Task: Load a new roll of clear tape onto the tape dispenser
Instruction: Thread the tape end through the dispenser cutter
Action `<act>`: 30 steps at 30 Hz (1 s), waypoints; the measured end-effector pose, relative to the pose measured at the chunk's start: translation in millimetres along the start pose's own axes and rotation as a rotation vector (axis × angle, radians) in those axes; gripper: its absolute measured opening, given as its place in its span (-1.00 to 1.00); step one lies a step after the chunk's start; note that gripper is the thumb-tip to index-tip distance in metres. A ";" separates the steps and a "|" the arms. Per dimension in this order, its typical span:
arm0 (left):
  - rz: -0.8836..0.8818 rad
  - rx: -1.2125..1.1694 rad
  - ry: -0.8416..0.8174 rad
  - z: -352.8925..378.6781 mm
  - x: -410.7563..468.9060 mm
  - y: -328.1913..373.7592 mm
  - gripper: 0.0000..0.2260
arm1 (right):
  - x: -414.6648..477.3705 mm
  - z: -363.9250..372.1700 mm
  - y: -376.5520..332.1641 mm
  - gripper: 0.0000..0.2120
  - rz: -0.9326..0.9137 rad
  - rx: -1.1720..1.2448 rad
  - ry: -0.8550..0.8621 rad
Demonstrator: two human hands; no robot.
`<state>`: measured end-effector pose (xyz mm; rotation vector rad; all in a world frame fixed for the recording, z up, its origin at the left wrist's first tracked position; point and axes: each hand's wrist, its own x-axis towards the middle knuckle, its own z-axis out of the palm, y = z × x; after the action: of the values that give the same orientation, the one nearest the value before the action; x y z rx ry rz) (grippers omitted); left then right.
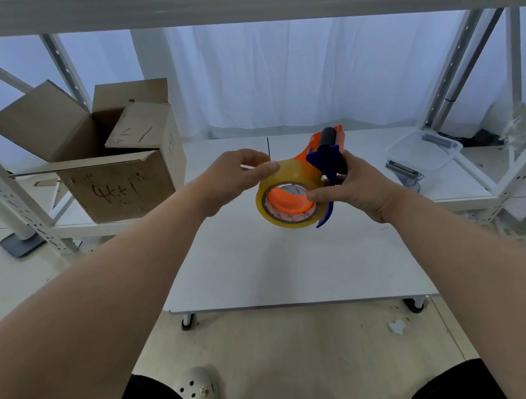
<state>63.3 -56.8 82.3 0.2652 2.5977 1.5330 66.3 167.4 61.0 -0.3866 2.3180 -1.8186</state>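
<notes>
Roll (pixel 268 210) on dispenser (pixel 324 156)
Left hand (pixel 233 179) pinches roll; right hand (pixel 358 185) grips dispenser. Tape end may restick if released.

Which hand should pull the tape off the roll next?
Left, probably. The left hand pinches the top of the tape roll, which sits on the orange hub of the tape dispenser. The right hand is busy gripping the tape dispenser, so it should just hold steady.

To your left stands an open brown cardboard box (pixel 115 180) (black scribbles on its front); to your right, a clear plastic tub (pixel 424 150).
</notes>
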 end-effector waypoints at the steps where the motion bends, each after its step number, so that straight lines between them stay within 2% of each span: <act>1: -0.041 -0.010 0.007 0.7 1.6 0.1 -0.59 | -0.5 1.2 -0.7 -0.42 -0.016 -0.021 0.011; 7: -0.226 -0.134 -0.013 -2.5 7.3 -5.7 -0.56 | 0.8 6.6 -0.4 -0.39 -0.069 -0.140 0.030; 10: -0.240 -0.175 -0.012 -5.6 6.3 -5.9 -0.71 | 2.3 7.8 0.4 -0.34 -0.085 -0.181 0.053; 14: -0.237 -0.088 -0.023 -8.0 3.9 -8.6 -0.85 | 4.3 10.2 2.3 -0.36 -0.117 -0.323 0.074; 22: -0.181 0.139 0.025 -0.9 1.6 -4.3 -0.92 | 5.7 17.0 -0.9 -0.42 -0.118 -0.468 0.101; 26: -0.182 0.223 0.037 1.6 2.0 -4.2 -0.89 | 3.4 19.5 -5.3 -0.47 -0.137 -0.504 0.102; 30: -0.155 0.295 0.044 3.0 0.7 -1.8 -0.86 | 3.4 17.4 -5.2 -0.43 -0.143 -0.482 0.111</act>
<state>63.0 -54.9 79.3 0.0529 2.7991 1.1181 68.6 149.0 61.9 -0.5365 2.8667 -1.3417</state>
